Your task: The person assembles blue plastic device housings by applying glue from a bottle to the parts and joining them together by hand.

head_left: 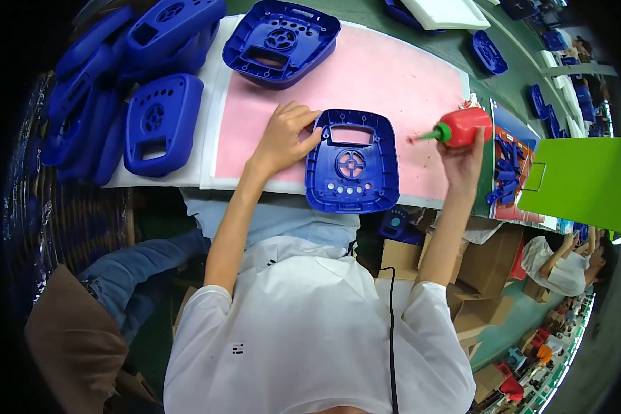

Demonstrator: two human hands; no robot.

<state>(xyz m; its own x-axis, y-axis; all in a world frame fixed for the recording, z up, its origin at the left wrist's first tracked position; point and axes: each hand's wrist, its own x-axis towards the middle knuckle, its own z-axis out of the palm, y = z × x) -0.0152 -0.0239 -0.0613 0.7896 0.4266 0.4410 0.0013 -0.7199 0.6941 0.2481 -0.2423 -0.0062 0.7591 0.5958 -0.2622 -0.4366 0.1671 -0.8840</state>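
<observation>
The left hand (pixel 286 134) rests on the pink mat (pixel 400 76) with fingers curled, its fingertips touching the upper left corner of a blue plastic housing (pixel 352 162); it steadies that edge rather than closing around it. The housing lies flat at the mat's near edge, inner side up, with a rectangular window near its top, a round grille at its middle and a row of small holes below.

The right hand (pixel 462 155) is raised at about three o'clock from the housing, wrapped around a red squeeze bottle (pixel 466 125). The bottle lies nearly level, and its green nozzle (pixel 428 136) points toward nine o'clock, at the housing's upper right corner, just beside it but not touching.

At about eleven o'clock from the housing, well apart, a second blue housing (pixel 279 41) sits on the mat's far edge, also hollow side up. At nine to ten o'clock a pile of blue housings (pixel 138 76) leans together past the mat's left edge, outer faces showing.

At three o'clock, beyond the right hand, a heap of small blue parts (pixel 507 169) lies on a tray, with a bright green sheet (pixel 579 179) just past it. More blue pieces (pixel 490 52) dot the green table (pixel 510 90) toward one o'clock. At about four o'clock, far off, another person in a white shirt (pixel 559 265) bends over the workbench.
</observation>
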